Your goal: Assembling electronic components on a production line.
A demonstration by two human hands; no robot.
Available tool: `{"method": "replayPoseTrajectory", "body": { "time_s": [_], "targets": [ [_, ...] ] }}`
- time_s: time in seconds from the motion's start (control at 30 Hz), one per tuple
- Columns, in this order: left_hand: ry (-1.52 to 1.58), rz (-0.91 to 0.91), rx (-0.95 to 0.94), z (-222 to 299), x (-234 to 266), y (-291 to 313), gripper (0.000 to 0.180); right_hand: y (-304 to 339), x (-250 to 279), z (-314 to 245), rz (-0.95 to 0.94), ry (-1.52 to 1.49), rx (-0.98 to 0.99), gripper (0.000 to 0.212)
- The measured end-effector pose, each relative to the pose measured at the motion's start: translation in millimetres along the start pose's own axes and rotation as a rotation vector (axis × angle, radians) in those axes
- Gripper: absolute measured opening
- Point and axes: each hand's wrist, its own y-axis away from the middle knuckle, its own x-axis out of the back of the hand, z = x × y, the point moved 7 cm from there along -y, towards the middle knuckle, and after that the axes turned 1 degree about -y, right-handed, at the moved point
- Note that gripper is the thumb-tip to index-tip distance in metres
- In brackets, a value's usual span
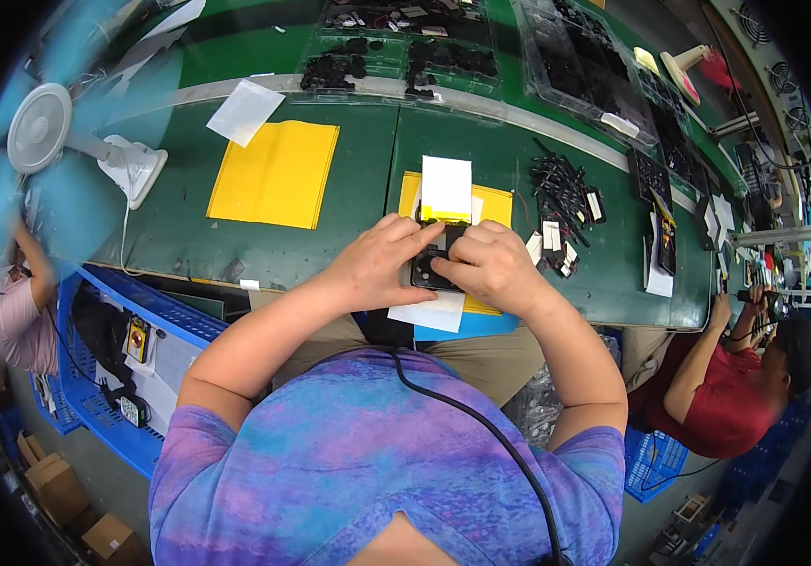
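A small black device [422,274] with round marks on its face lies between my hands near the table's front edge. My left hand [377,262] holds it from the left, thumb along its near edge and index finger reaching over the far end. My right hand [495,271] is curled on its right side, thumb pressing on the face. Just beyond my fingertips is a white rectangular piece [447,185] with a shiny yellow strip along its near edge. Beneath lie a yellow sheet [498,209] and white paper [432,316]. My fingers hide part of the device.
To the left are a yellow folder [275,175] and white paper [245,111], with a spinning fan [40,129] beyond. A pile of black parts [561,189] lies right. Trays of black pieces [358,68] stand behind. A blue crate [146,307] is lower left; a person in red [726,396] sits right.
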Motion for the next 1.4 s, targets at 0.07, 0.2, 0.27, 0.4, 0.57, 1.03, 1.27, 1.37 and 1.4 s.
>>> {"method": "replayPoseTrajectory", "body": {
  "time_s": [0.07,0.2,0.27,0.4,0.57,1.03,1.27,1.37,1.4],
  "targets": [
    [0.002,0.026,-0.03,1,0,1,0.087,0,-3,0,-0.052,-0.009,-0.002,0.02],
    [-0.011,0.026,-0.034,1,0,0,0.086,-4,-2,0,-0.159,-0.01,-0.018,0.021],
    [0.005,0.017,-0.011,1,2,0,0.085,-1,2,0,-0.15,-0.006,-0.032,0.023],
    [0.014,0.029,-0.035,0,2,-2,0.085,0,5,-4,-0.088,-0.074,-0.129,0.029],
    [-0.003,0.05,-0.049,-1,1,-1,0.083,9,-8,-13,-0.151,-0.068,-0.178,0.035],
    [-0.036,0.06,-0.089,4,1,-1,0.08,23,-22,-23,-0.207,0.03,-0.219,0.054],
    [-0.076,0.08,-0.11,5,0,-1,0.08,26,-26,-25,-0.173,-0.014,-0.234,0.057],
    [-0.072,0.08,-0.103,5,1,-2,0.08,30,-11,-16,-0.078,-0.035,-0.358,0.058],
    [-0.09,0.068,-0.089,4,1,0,0.08,37,-4,-6,0.011,-0.015,-0.448,0.055]
  ]
}}
